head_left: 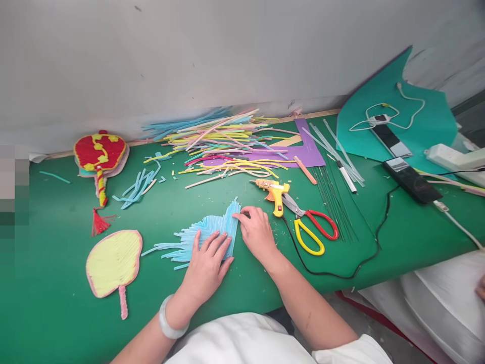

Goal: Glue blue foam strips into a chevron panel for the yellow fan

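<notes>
A flat piece made of light blue fuzzy sticks (pixel 206 230) lies on the green table (pixel 56 303) in front of me, its loose ends fanning out to the left. My left hand (pixel 207 265) rests flat on it with the fingers stretched out. My right hand (pixel 256 231) touches its right edge, fingertips pressing against the blue strips near the top corner. A yellow and orange glue gun (pixel 275 193) lies just right of my right hand.
Red and yellow scissors (pixel 312 226) lie beside the glue gun, whose black cord (pixel 364 258) loops along the front edge. A heap of coloured sticks (pixel 227 144) lies at the back. Left are a yellow fan (pixel 113 263) and red fan (pixel 99 151). Right: teal sheet (pixel 394 131), phone (pixel 411 179).
</notes>
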Action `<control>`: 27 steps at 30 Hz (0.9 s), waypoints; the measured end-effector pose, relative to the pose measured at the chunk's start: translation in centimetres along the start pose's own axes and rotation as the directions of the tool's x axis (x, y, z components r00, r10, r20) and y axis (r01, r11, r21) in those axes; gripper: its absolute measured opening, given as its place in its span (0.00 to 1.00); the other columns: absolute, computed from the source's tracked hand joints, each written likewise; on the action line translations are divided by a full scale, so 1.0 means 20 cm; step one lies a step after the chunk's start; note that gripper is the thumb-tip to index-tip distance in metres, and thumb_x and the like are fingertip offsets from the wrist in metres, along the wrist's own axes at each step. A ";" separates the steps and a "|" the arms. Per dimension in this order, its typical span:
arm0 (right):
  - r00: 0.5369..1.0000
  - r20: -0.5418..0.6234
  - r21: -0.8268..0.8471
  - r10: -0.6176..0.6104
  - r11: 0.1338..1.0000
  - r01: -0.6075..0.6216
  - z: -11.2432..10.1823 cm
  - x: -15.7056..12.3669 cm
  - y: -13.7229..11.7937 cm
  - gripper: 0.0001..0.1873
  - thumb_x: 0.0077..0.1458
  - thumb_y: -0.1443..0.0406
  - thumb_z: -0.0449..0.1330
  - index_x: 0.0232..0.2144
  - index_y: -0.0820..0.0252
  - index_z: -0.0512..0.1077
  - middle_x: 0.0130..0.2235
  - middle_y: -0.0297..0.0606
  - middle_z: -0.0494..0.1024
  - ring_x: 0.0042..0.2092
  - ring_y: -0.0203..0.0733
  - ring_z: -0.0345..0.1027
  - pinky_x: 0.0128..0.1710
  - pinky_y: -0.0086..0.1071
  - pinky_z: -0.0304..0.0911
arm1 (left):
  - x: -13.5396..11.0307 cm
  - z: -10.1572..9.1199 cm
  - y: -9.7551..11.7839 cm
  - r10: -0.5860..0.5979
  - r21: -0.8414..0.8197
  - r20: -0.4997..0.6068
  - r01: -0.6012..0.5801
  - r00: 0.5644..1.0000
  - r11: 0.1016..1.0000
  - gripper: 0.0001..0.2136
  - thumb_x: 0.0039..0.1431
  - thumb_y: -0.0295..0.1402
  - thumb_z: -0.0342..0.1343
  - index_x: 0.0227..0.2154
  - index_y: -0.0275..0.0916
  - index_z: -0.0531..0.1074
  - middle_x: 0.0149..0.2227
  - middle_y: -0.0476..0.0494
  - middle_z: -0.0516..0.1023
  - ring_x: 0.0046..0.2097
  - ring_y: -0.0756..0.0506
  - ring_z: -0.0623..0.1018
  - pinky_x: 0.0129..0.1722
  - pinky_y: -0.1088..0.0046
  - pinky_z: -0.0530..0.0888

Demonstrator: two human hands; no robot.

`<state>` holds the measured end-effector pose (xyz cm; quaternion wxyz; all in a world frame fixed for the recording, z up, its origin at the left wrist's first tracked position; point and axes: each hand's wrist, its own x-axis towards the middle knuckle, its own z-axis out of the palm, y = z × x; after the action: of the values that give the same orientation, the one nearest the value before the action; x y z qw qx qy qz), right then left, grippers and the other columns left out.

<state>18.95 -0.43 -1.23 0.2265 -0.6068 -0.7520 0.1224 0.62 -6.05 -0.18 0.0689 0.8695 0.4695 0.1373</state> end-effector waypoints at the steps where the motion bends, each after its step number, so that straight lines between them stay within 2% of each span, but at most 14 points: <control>1: 1.000 -0.001 0.005 -0.002 1.000 0.002 0.00 0.00 0.00 0.20 0.60 0.75 0.54 0.47 0.50 0.78 0.45 0.42 0.75 0.48 0.47 0.64 0.45 0.38 0.58 | 0.00 0.00 0.00 0.000 0.001 0.000 0.000 1.000 1.000 0.18 0.67 0.34 0.52 0.58 0.39 0.67 0.56 0.37 0.76 0.59 0.35 0.72 0.65 0.38 0.53; 8: 0.993 -0.098 -0.012 0.068 0.998 -0.069 0.00 0.01 0.03 0.18 0.62 0.73 0.53 0.49 0.54 0.76 0.44 0.43 0.74 0.46 0.46 0.64 0.45 0.39 0.59 | 0.00 -0.01 0.01 -0.013 -0.009 0.010 0.013 1.000 1.000 0.18 0.67 0.34 0.52 0.58 0.40 0.67 0.56 0.37 0.75 0.60 0.35 0.71 0.65 0.38 0.53; 27: 0.992 -0.080 -0.015 0.096 0.995 -0.098 0.01 0.00 0.04 0.14 0.64 0.70 0.53 0.46 0.56 0.77 0.43 0.42 0.75 0.45 0.46 0.64 0.44 0.39 0.57 | 0.00 -0.01 0.00 0.003 0.010 0.016 -0.003 1.000 1.000 0.18 0.67 0.34 0.51 0.59 0.39 0.66 0.57 0.37 0.75 0.60 0.35 0.71 0.65 0.39 0.52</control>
<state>19.51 -0.13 -1.83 0.2439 -0.6492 -0.7132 0.1020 0.65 -6.07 0.00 0.0679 0.8717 0.4682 0.1281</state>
